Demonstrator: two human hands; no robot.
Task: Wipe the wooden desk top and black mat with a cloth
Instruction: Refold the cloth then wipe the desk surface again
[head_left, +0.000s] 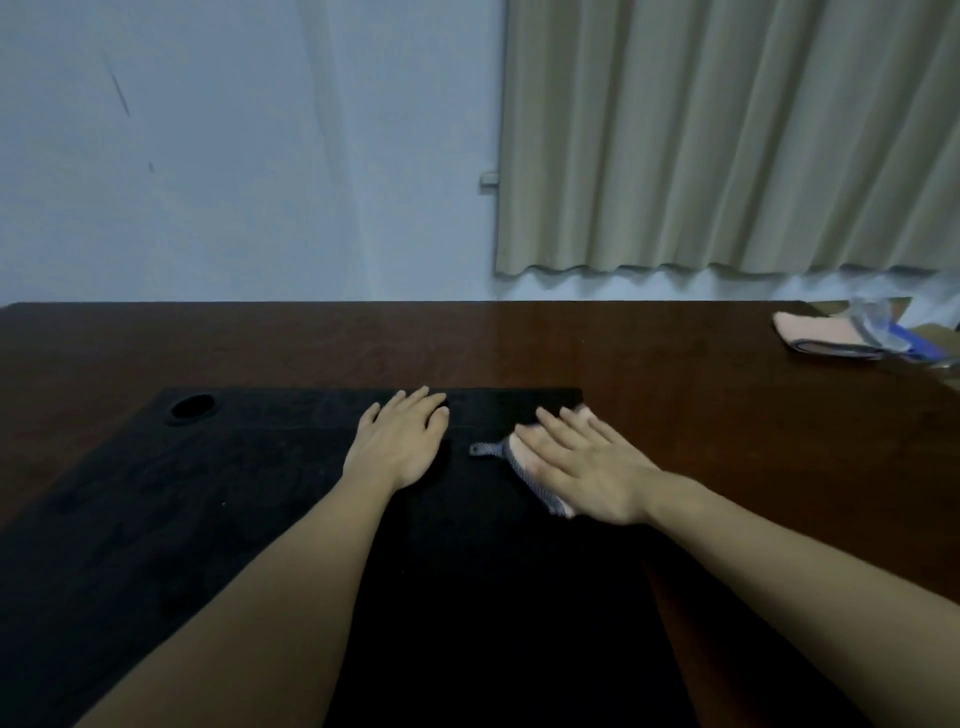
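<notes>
A large black rectangular mat (218, 519) with a round hole (191, 408) near its 10 o'clock corner lies on a dark brown glossy wooden desk top (701, 364). The left hand (400, 441) rests palm down on the mat, fingers loosely extended, holding nothing. At its 3 o'clock, the right hand (587, 467) presses straight, spread fingers on a pink cloth with a grey edge (524, 467) at the mat's 1 o'clock corner; a second folded pink cloth (815, 335) lies at the desk's far 2 o'clock edge.
</notes>
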